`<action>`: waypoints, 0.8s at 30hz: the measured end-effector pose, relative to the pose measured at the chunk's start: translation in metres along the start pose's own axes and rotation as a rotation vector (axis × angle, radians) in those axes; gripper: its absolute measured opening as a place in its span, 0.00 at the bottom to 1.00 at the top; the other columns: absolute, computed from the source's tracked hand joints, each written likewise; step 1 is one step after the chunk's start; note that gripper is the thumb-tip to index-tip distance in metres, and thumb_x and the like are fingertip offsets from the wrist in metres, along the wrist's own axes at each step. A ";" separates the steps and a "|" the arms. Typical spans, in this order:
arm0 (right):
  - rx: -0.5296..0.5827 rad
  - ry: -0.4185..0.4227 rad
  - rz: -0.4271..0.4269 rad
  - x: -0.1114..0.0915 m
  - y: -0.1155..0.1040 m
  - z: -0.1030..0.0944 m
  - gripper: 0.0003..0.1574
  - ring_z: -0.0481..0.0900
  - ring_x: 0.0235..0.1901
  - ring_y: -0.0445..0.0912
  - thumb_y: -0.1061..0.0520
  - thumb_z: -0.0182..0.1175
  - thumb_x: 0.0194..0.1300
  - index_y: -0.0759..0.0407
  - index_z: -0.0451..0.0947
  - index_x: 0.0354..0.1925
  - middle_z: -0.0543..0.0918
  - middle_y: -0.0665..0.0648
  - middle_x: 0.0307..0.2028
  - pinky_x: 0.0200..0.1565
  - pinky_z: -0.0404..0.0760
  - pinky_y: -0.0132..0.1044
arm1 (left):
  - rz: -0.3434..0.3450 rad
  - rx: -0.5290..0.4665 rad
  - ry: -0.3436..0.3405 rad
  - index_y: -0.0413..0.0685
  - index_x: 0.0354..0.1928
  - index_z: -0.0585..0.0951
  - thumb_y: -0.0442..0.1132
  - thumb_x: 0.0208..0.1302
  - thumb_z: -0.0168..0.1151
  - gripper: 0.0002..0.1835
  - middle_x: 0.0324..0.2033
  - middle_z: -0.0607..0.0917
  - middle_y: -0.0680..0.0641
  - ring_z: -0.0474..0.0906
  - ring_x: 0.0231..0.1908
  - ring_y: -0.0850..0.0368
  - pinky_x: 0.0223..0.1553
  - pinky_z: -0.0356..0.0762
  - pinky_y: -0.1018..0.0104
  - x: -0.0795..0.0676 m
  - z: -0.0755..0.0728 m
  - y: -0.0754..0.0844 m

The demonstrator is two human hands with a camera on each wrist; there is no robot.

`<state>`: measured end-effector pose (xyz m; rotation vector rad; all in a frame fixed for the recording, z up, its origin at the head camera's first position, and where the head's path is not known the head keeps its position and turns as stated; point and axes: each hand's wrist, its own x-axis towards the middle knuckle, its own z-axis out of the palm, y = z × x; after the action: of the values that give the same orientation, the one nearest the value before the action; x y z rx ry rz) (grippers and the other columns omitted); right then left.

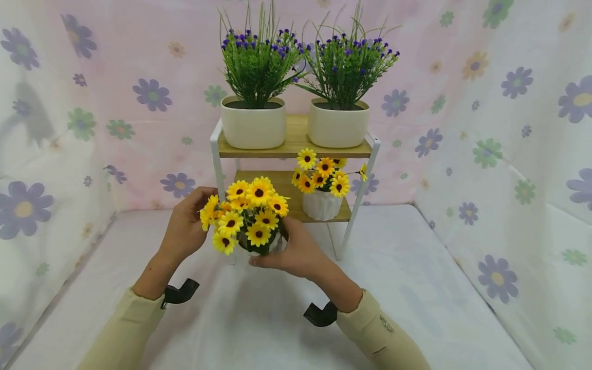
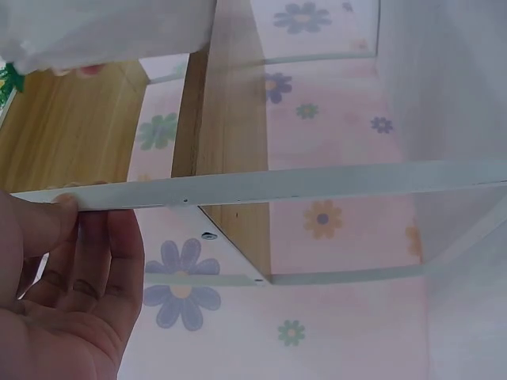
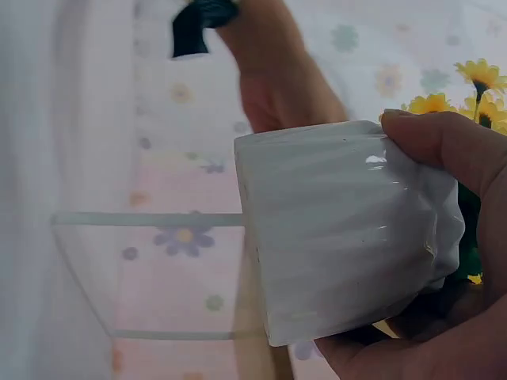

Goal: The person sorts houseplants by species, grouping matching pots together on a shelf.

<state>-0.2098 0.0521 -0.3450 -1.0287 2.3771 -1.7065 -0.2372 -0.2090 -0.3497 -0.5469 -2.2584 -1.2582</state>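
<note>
My right hand [image 1: 298,249] grips a white ribbed flowerpot [image 3: 348,237], thumb on one side and fingers round the other. Yellow artificial sunflowers [image 1: 257,218] fill this pot and hide much of it from the head view. It is held up in front of the left part of a two-tier plant stand [image 1: 296,137]. In the left wrist view, my left hand [image 2: 75,309] pinches the stand's white metal post [image 2: 277,190] between thumb and fingers. A second pot of yellow flowers [image 1: 322,205] sits at the right end of the lower wooden shelf [image 1: 273,180].
Two cream oval planters, one on the left [image 1: 254,126] and one on the right [image 1: 339,124], stand on the upper shelf with grass and purple flowers. A white cloth [image 1: 416,288] covers the tabletop. Flower-print fabric [image 1: 152,139] hangs behind and along both sides.
</note>
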 end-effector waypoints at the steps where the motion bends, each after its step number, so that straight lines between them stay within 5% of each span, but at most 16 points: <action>1: 0.005 0.015 -0.006 0.002 -0.003 -0.002 0.49 0.75 0.60 0.38 0.50 0.81 0.47 0.38 0.69 0.65 0.78 0.40 0.58 0.65 0.71 0.46 | -0.002 -0.002 0.001 0.44 0.59 0.76 0.30 0.70 0.61 0.17 0.54 0.81 0.45 0.78 0.58 0.46 0.59 0.75 0.49 0.000 0.000 -0.001; 5: 0.024 0.072 -0.041 0.010 -0.010 -0.007 0.50 0.71 0.64 0.38 0.51 0.80 0.49 0.38 0.67 0.67 0.75 0.40 0.62 0.68 0.68 0.47 | -0.024 -0.005 0.003 0.46 0.62 0.75 0.31 0.72 0.58 0.18 0.56 0.80 0.47 0.78 0.59 0.49 0.58 0.77 0.58 0.000 -0.001 -0.002; 11: 0.083 0.143 -0.058 0.022 -0.013 -0.012 0.51 0.68 0.67 0.38 0.52 0.80 0.50 0.36 0.67 0.68 0.73 0.40 0.64 0.70 0.64 0.48 | -0.017 -0.014 0.007 0.41 0.57 0.76 0.30 0.71 0.58 0.14 0.49 0.81 0.46 0.81 0.46 0.54 0.49 0.77 0.81 0.000 0.002 0.001; 17: 0.122 0.193 -0.047 0.033 -0.009 -0.011 0.52 0.66 0.67 0.38 0.52 0.79 0.51 0.35 0.63 0.68 0.71 0.40 0.65 0.71 0.64 0.47 | 0.004 -0.041 0.008 0.41 0.57 0.77 0.29 0.71 0.59 0.15 0.49 0.81 0.45 0.81 0.45 0.54 0.47 0.77 0.82 0.000 0.001 0.002; 24: 0.071 0.241 -0.130 0.047 -0.004 -0.005 0.53 0.67 0.67 0.38 0.54 0.78 0.53 0.37 0.61 0.70 0.71 0.40 0.65 0.71 0.64 0.44 | 0.001 -0.048 0.009 0.41 0.57 0.77 0.30 0.71 0.58 0.14 0.48 0.81 0.45 0.81 0.45 0.53 0.48 0.77 0.81 -0.001 0.001 0.003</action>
<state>-0.2467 0.0308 -0.3240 -1.0431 2.4114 -2.0528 -0.2349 -0.2072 -0.3488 -0.5594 -2.2254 -1.3146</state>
